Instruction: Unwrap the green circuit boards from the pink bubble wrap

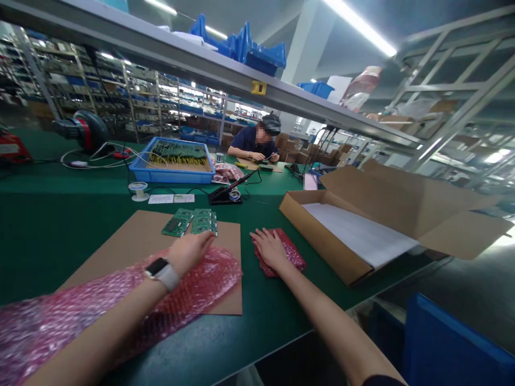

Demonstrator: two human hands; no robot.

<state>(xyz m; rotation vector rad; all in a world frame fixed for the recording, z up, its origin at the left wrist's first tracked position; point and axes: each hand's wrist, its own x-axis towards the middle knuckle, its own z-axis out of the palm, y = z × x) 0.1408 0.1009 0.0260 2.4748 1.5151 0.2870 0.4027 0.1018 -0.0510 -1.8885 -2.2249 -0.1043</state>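
My left hand (192,251), with a watch on its wrist, reaches over the pink bubble wrap (217,273) to the near edge of the green circuit boards (201,219). Its fingers are drawn together at the right-hand boards; whether they grip one is hidden. More boards (177,222) lie just to the left, all on a brown cardboard sheet (139,228). My right hand (270,247) rests flat, fingers spread, on a pink bubble-wrapped packet (292,251) on the green table. The long bubble wrap runs under my left forearm to the lower left.
An open cardboard box (325,236) with white lining stands at the right. Behind the boards are a soldering iron stand (225,196), a solder spool (138,191) and a blue tray (173,176) of boards. A person (255,140) works across the table. A shelf (225,60) crosses overhead.
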